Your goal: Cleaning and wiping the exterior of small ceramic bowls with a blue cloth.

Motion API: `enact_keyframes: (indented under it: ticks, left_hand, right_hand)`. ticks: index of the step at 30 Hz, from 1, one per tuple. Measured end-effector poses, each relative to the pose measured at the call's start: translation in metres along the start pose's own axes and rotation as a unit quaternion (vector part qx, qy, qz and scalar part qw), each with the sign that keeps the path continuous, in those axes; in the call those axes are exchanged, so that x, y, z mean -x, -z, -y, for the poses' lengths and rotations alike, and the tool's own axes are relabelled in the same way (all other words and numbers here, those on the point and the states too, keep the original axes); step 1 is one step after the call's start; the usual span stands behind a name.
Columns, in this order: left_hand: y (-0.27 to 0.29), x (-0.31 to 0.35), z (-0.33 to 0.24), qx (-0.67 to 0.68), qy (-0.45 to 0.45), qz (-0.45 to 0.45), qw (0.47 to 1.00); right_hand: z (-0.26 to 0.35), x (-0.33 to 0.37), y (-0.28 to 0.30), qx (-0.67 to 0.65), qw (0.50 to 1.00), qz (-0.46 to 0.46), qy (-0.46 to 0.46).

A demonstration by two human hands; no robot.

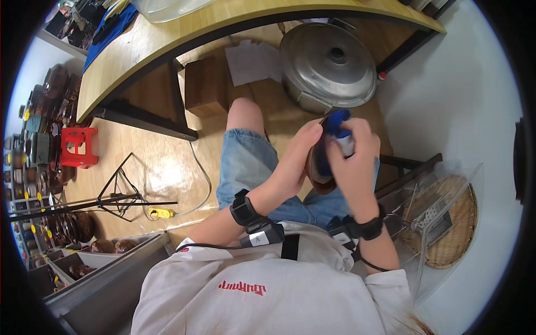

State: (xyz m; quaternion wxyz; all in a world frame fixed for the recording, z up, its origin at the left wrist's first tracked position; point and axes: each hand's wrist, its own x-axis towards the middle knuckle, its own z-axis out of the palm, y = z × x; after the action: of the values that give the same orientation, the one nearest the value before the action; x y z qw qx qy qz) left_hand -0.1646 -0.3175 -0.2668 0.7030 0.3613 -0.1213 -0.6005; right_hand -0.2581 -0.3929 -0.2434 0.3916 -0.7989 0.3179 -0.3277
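Observation:
Above my lap, my left hand (301, 148) is closed on the side of a brown, curved-rimmed vessel (320, 186), tilted so that its opening turns toward my right hand. My right hand (360, 153) has its fingers bent round a bunched blue-and-white cloth (338, 118) at the opening. White material shows between the fingers, and blue sticks out above them. The right fingers are slightly blurred. Both hands hide much of the vessel, so its full shape cannot be made out.
A wooden table (139, 50) with dark metal legs stands ahead. Beneath it are a large lidded metal pot (329, 67) and a brown box (205, 86). At left are a red stool (79, 148), a black stand (120, 195) and shelved jars. A woven tray (455, 234) is at right.

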Motion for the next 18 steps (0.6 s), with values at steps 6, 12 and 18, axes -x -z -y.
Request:
enact_keyframes:
  ticks: [6,12,18]
  left_hand:
    - [0.008,0.001,-0.006,0.041,0.04,-0.022,0.998]
    - [0.017,-0.001,0.0,0.045,0.086,-0.035,0.995]
    - [0.007,-0.001,-0.006,0.052,0.116,-0.053,0.99]
  right_hand:
    - [-0.011,0.012,-0.012,-0.151,0.979,0.131,0.042]
    - [-0.01,-0.016,0.033,-0.025,0.93,0.352,0.101]
    - [-0.012,-0.022,0.028,0.043,0.983,0.11,0.144]
